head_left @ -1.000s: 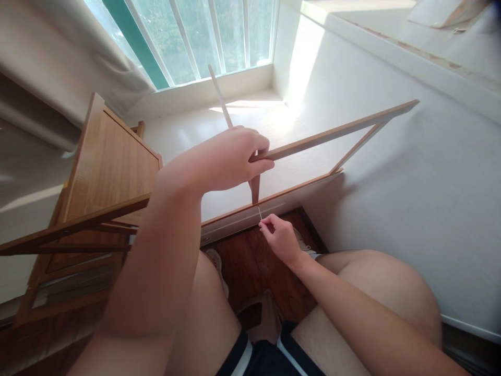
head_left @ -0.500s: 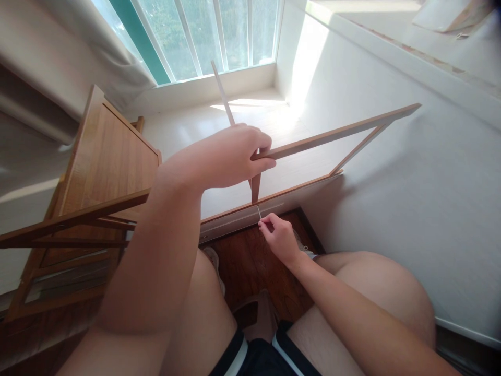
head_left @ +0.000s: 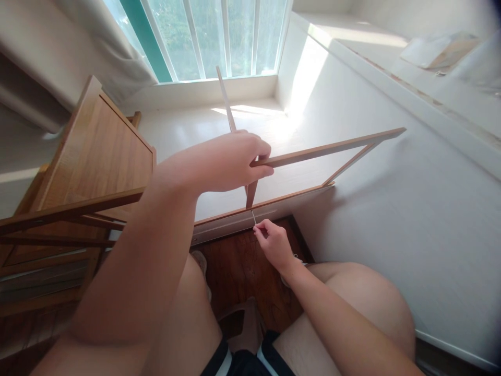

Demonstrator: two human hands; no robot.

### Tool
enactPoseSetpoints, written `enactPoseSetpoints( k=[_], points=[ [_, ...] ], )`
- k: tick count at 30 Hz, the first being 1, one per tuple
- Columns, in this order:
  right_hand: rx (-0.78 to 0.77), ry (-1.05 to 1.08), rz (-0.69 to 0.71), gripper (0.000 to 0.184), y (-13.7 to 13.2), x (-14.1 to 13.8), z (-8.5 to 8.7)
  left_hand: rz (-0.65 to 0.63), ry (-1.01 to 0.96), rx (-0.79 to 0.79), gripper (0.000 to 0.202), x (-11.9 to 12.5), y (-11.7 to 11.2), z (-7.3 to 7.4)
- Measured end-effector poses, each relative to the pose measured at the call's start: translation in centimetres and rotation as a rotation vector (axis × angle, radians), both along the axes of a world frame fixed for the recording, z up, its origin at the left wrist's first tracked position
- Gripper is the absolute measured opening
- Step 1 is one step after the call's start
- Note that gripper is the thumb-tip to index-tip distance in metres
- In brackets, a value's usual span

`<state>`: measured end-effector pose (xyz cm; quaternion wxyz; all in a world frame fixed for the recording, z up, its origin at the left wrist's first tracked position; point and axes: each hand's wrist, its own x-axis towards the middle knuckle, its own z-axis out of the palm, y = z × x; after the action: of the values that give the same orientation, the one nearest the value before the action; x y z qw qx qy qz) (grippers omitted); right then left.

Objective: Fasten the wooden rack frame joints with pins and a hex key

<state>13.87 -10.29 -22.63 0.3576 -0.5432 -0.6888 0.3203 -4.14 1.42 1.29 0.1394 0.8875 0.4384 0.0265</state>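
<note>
A wooden frame (head_left: 324, 151) of slim brown bars rests on the white ledge in front of me. My left hand (head_left: 237, 159) is closed around the near corner where its bars meet, thumb below the top rail and fingers over it. Between thumb and fingertips my right hand (head_left: 274, 243) pinches a thin, pale metal rod (head_left: 253, 217). The rod's upper end touches the frame's lower edge, just beneath the short leg-like bar (head_left: 251, 194). Its other end is hidden in my fingers, so I cannot tell the exact kind of tool.
To the left stands a wooden chair-like piece (head_left: 97, 151) with a panel and long rails. A white wall (head_left: 352, 219) rises close on the right. Behind the white ledge (head_left: 183, 130) is a barred window (head_left: 219, 39). Dark wooden floor (head_left: 242, 266) lies below, between my legs.
The view has shifted slightly, so the frame's far right end sits lower and further left. Both hands keep the same grips, and the rod still meets the frame's lower edge.
</note>
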Motion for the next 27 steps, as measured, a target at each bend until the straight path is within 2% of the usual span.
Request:
enactPoseSetpoints(
  k=[8, 27],
  points=[
    [0.059, -0.091, 0.048, 0.016, 0.09, -0.22, 0.04, 0.0, -0.024, -0.004, 0.034, -0.04, -0.17, 0.1],
    [0.034, -0.071, 0.046, 0.014, 0.13, 0.18, 0.79, 0.028, 0.023, -0.016, 0.038, -0.15, -0.36, 0.08]
  ],
)
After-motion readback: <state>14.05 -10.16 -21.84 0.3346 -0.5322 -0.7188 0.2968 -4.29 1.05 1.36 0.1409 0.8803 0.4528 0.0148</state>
